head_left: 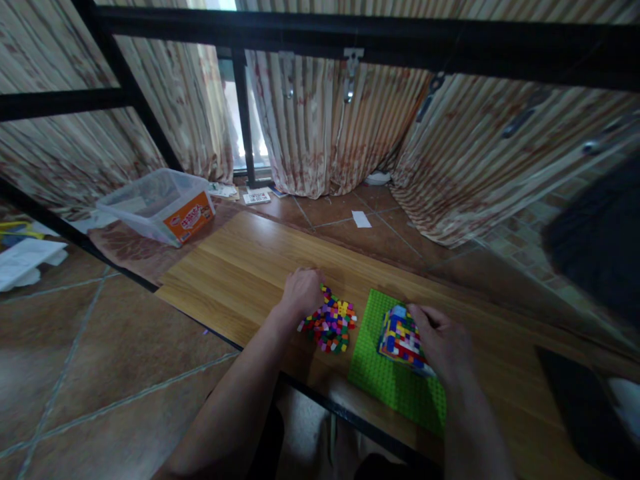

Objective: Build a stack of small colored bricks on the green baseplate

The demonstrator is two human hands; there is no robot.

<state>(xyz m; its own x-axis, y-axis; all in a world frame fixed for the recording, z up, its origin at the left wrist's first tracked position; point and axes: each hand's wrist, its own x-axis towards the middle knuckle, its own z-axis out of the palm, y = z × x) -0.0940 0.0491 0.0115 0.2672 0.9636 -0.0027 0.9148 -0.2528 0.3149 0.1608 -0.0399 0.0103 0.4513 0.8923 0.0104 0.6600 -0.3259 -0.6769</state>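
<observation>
A loose pile of small multicoloured toy bricks (330,325) lies on the wooden table. At the pile's left and far edge is my left hand (303,293), its fingers curled down; its fingertips and whatever they hold are hidden. To the right lies a green studded baseplate (367,363). On it stands a blocky structure of toy bricks (400,337) in mixed colours, with light blue on its far top edge. My right hand (443,337) is closed at the structure's right side, thumb and index finger together by its upper edge. It covers that side, and I cannot make out anything in its fingers.
The wooden table (250,257) runs from the left back to the right front. A clear plastic bin (150,200) with an orange label stands beyond its left end. A dark flat object (580,400) lies at right. A black metal frame (320,27) crosses above, before curtains.
</observation>
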